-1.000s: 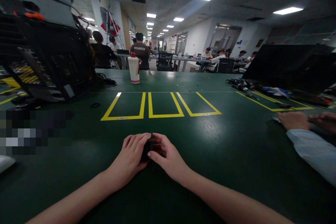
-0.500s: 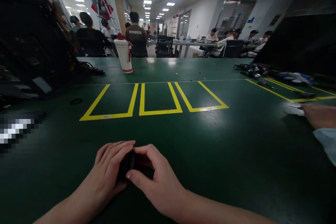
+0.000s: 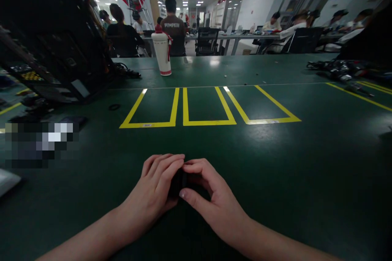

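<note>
Low over the green table [image 3: 245,171], both of my hands are closed around a small black object [image 3: 184,179], mostly covered by the fingers. My left hand [image 3: 159,179] wraps it from the left, fingers bent over its top. From the other side my right hand [image 3: 210,195] grips it, thumb at the near side and fingertips at the upper edge. Only a dark, narrow edge shows between the hands, so its kind cannot be made out. Beyond the hands, yellow tape outlines [image 3: 210,122] mark the tabletop.
A white cup with a red lid [image 3: 161,55] stands at the back. To the left are a large black equipment case [image 3: 61,49], a black ring [image 3: 114,107] and a pixelated patch. Cables [image 3: 339,71] lie at the far right. Several people sit at tables behind.
The view has swung left, so the table and hands appear further right. Another person's hand at the right edge has gone out of view. My grip on the black object looks the same.
</note>
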The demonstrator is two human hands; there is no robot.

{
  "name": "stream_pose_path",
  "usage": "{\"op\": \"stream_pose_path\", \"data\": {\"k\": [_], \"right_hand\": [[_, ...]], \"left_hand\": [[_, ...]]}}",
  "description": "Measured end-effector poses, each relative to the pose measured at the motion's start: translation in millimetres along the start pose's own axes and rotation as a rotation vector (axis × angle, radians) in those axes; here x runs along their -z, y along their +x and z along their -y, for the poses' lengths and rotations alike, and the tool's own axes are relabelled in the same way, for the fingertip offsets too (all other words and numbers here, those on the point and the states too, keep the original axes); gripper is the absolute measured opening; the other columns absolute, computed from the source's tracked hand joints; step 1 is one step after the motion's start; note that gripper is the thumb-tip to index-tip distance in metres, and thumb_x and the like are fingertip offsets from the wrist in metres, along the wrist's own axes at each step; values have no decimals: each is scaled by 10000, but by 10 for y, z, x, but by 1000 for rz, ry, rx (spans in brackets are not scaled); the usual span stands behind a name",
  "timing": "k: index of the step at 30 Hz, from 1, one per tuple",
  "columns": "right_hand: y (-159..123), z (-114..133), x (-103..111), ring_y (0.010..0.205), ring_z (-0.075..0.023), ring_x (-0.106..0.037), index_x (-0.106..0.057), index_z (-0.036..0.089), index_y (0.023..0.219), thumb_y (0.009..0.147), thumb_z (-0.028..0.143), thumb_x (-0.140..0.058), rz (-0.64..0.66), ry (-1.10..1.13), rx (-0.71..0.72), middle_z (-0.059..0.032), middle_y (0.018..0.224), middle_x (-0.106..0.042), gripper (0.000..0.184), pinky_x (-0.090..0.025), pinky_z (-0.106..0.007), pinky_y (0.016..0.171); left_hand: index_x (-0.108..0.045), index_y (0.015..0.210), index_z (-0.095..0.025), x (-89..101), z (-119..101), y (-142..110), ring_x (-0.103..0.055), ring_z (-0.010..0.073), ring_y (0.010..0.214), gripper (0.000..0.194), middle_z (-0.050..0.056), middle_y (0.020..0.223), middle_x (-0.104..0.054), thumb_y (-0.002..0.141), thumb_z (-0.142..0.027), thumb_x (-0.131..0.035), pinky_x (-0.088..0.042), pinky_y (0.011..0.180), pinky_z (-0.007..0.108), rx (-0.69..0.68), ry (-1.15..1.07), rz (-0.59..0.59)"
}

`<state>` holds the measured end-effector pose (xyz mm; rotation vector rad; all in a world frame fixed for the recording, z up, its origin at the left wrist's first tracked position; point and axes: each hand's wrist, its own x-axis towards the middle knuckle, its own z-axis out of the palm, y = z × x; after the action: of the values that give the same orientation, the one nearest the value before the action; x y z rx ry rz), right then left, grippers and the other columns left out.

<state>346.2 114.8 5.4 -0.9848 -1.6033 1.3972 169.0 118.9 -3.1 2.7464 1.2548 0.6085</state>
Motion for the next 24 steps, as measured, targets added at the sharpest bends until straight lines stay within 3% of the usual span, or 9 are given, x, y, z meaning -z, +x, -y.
{"op": "stream_pose_path", "data": {"k": [5,11,16,21,24], "right_hand": [[25,23,3,996,-174,-510,-486,238,1048,721,155,-573,1,33,-71,-33,1040,-516,348,-433,-361,908],[12,2,3,1049,-163,-475,-497,241,1010,686,98,-590,18,-12,20,-22,1096,-470,366,-418,-331,931],[12,-1,-2,1031,-170,-490,-543,233,917,725,156,-578,7,13,22,-24,1064,-490,210,-437,-332,900],[21,15,5,1001,-162,-508,-476,246,1064,734,171,-569,-1,24,-43,-27,1042,-512,351,-432,-348,915],[11,17,10,1015,-165,-494,-496,247,1045,722,146,-569,12,-19,0,-28,1061,-490,346,-431,-344,915]], "left_hand": [[-192,1273,-176,-21,28,-10,-362,261,1153,629,116,1248,-421,729,-80,-492,-268,942,480,13,-11,10],[-206,1268,-172,-68,57,-19,-370,254,1142,617,115,1234,-431,746,-142,-532,-268,943,465,-24,-10,-30],[-210,1253,-171,5,-3,5,-381,252,1133,626,115,1224,-439,711,-64,-504,-282,938,465,8,-14,-6],[-201,1257,-175,16,-13,9,-378,267,1136,647,125,1233,-430,700,-63,-509,-277,935,487,16,-24,0],[-193,1259,-189,6,-12,7,-384,273,1133,658,121,1233,-431,696,-61,-509,-275,931,492,23,-21,-1]]}}
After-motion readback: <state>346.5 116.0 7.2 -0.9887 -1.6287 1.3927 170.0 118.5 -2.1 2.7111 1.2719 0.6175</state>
